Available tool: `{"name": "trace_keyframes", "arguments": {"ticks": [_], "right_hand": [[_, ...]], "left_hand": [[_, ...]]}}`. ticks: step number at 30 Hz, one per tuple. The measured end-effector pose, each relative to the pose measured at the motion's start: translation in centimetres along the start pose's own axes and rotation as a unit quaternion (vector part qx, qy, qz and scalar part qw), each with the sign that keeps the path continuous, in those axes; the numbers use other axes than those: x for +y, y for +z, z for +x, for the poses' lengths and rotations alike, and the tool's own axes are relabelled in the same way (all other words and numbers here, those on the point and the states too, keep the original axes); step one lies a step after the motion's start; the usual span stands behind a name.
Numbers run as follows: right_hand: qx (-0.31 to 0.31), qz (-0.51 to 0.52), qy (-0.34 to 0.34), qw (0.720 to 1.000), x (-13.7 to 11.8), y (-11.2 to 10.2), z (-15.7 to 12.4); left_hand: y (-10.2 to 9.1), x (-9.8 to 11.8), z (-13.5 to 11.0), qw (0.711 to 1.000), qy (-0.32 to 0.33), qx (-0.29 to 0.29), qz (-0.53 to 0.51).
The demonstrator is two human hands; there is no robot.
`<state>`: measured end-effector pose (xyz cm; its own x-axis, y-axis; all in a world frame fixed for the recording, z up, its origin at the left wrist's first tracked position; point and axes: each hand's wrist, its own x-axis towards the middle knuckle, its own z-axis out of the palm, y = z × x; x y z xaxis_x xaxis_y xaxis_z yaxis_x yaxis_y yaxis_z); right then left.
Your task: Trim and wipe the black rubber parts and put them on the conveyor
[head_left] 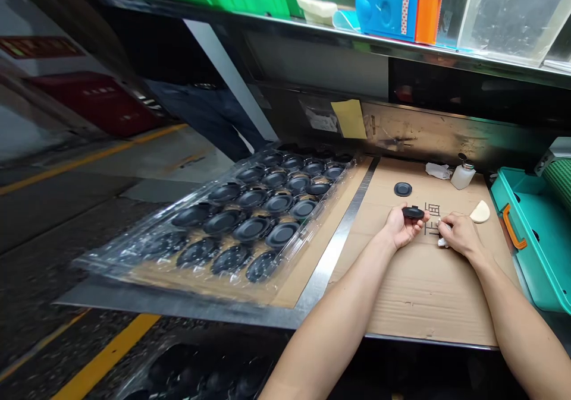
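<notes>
My left hand point(400, 227) grips a black round rubber-like part point(413, 213) edge-on between thumb and fingers, above the brown cardboard sheet point(423, 296). My right hand point(460, 235) sits just beside it, its fingertips pinching a small white cloth point(443, 242) close to the black part. Whether the cloth touches the part is hidden by the fingers. A second black disc point(402, 189) lies flat on the cardboard above my hands. A cream-coloured pad point(480, 212) lies to the right of my right hand.
A clear plastic tray point(134, 251) holds several black discs in rows left of the cardboard, beyond a metal strip point(339, 245). A small bottle point(463, 175) and white tissue point(437, 170) stand behind. A teal crate point(535, 239) sits right; a shelf point(357, 31) runs overhead.
</notes>
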<state>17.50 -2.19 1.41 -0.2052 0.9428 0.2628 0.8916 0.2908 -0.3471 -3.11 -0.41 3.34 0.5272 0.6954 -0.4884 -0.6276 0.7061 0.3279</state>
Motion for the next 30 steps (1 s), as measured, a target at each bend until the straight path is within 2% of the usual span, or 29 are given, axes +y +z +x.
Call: {"name": "trace_keyframes", "arguments": {"ticks": [5, 10, 12, 15, 20, 23, 26, 30], "right_hand": [[-0.013, -0.007, 0.007, 1.0, -0.1, 0.1, 0.1], [-0.022, -0.023, 0.007, 0.999, -0.1, 0.0, 0.2], [-0.023, -0.02, 0.008, 0.999, -0.1, 0.1, 0.1], [0.0, 0.003, 0.007, 1.0, 0.0, 0.3, 0.1], [0.16, 0.098, -0.031, 0.982, -0.7, 0.2, 0.1], [0.22, 0.139, -0.059, 0.964, -1.9, -0.2, -0.1], [0.239, 0.153, -0.066, 0.957, -3.3, -0.4, -0.7], [0.22, 0.157, -0.089, 0.959, -4.8, -0.3, -1.4]], "left_hand": [[-0.1, -0.1, -0.2, 0.998, 0.038, -0.047, 0.036], [0.3, -0.3, -1.0, 0.982, 0.092, -0.152, 0.057], [0.5, -0.4, -1.4, 0.977, 0.099, -0.178, 0.061], [0.7, -0.4, -1.8, 0.977, 0.103, -0.177, 0.062], [0.8, -0.5, -2.0, 0.976, 0.117, -0.175, 0.053], [0.8, -0.7, -1.6, 0.975, 0.122, -0.181, 0.034], [0.5, -0.9, -0.9, 0.974, 0.129, -0.188, 0.004], [0.3, -1.4, 0.0, 0.976, 0.15, -0.16, -0.017]]}}
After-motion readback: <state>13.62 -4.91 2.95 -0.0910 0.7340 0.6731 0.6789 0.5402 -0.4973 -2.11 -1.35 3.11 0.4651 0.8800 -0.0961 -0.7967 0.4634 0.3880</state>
